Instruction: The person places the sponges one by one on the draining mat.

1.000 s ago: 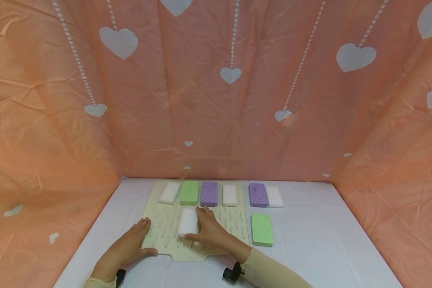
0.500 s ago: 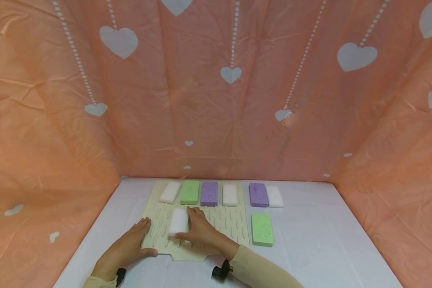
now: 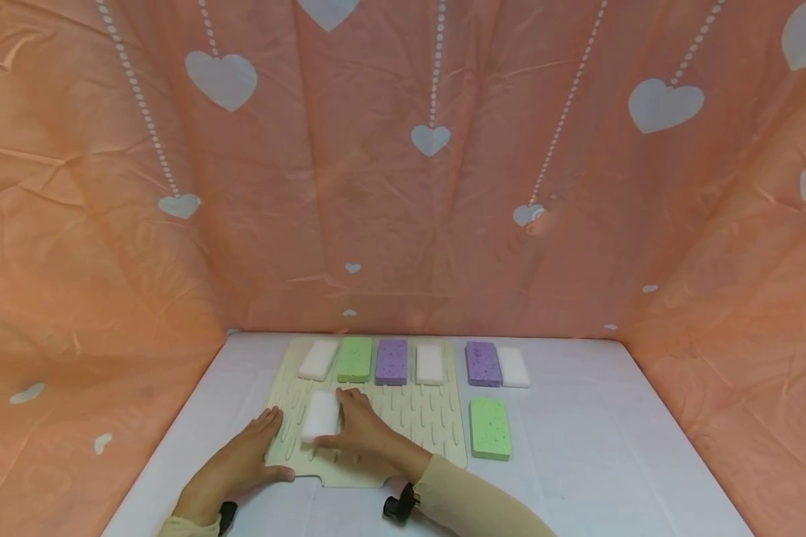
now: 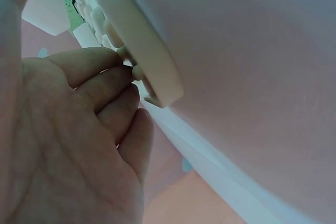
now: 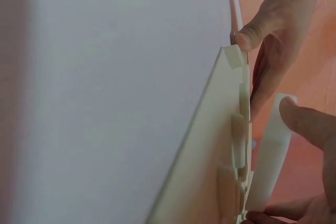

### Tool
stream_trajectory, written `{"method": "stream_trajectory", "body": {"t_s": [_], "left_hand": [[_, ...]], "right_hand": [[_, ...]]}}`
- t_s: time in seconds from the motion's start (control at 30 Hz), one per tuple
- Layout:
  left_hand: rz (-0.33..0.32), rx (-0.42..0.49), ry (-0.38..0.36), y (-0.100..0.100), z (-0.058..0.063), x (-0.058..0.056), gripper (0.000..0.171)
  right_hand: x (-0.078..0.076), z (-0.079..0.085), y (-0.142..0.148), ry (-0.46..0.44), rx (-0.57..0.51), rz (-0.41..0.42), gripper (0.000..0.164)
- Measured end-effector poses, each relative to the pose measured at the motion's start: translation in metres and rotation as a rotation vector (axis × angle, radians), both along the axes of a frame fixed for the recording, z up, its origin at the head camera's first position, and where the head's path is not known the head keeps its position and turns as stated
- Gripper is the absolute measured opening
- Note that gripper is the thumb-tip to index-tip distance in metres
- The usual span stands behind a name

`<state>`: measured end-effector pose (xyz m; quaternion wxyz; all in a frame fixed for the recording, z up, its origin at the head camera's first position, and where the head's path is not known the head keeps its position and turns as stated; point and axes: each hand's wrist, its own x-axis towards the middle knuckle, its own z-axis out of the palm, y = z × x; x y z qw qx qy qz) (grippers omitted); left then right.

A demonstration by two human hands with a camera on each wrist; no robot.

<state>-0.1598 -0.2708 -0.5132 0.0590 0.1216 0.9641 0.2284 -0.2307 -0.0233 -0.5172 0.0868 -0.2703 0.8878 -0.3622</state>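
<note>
My right hand (image 3: 366, 431) pinches a white sponge (image 3: 319, 416) by its short ends, thumb at the near one and fingers at the far one. The sponge is over the left-middle part of a cream ridged mat (image 3: 352, 475); in the right wrist view the same white sponge (image 5: 270, 156) stands tilted close over the ridges. At the mat's left edge rests my left hand (image 3: 233, 461), thumb by the near corner. The left wrist view shows its loosely bent fingers (image 4: 107, 85) touching the mat's rim (image 4: 142, 45).
Along the mat's far edge lie a white sponge (image 3: 319, 360), a green one (image 3: 354, 360), a purple one (image 3: 392, 362) and another white one (image 3: 430, 365). Right of the mat are a purple sponge (image 3: 483, 364), a white sponge (image 3: 513, 367) and a green sponge (image 3: 489, 428).
My right hand has moved left across the mat with the white sponge in its grip, toward the left hand. The left hand and the other sponges have stayed in place.
</note>
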Motion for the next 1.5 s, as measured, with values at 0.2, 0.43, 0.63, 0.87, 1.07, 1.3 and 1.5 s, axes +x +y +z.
{"method": "stream_trajectory", "body": {"t_s": [0.2, 0.43, 0.63, 0.87, 1.07, 1.3, 1.5], "left_hand": [[0.002, -0.015, 0.0, -0.001, -0.001, -0.001, 0.125], [-0.013, -0.017, 0.025, -0.002, -0.002, -0.002, 0.123], [-0.006, -0.013, 0.004, -0.002, -0.002, -0.001, 0.123], [-0.009, -0.017, 0.005, -0.001, -0.002, -0.002, 0.122], [-0.016, -0.027, 0.017, 0.0, 0.001, -0.002, 0.121], [0.003, -0.005, -0.013, 0.001, 0.002, -0.002, 0.123], [0.01, 0.011, -0.025, 0.0, 0.001, -0.002, 0.124]], "right_hand": [[-0.001, -0.002, -0.007, -0.01, 0.012, -0.006, 0.103], [0.0, -0.004, -0.013, 0.018, 0.035, 0.013, 0.105], [0.003, -0.007, -0.014, 0.055, 0.047, 0.024, 0.107], [0.003, -0.004, -0.018, 0.054, 0.068, -0.007, 0.113], [0.005, -0.002, -0.014, 0.027, 0.066, -0.012, 0.117], [0.003, -0.004, -0.003, 0.034, 0.018, -0.002, 0.11], [0.002, 0.0, 0.011, 0.036, -0.002, -0.005, 0.105]]}}
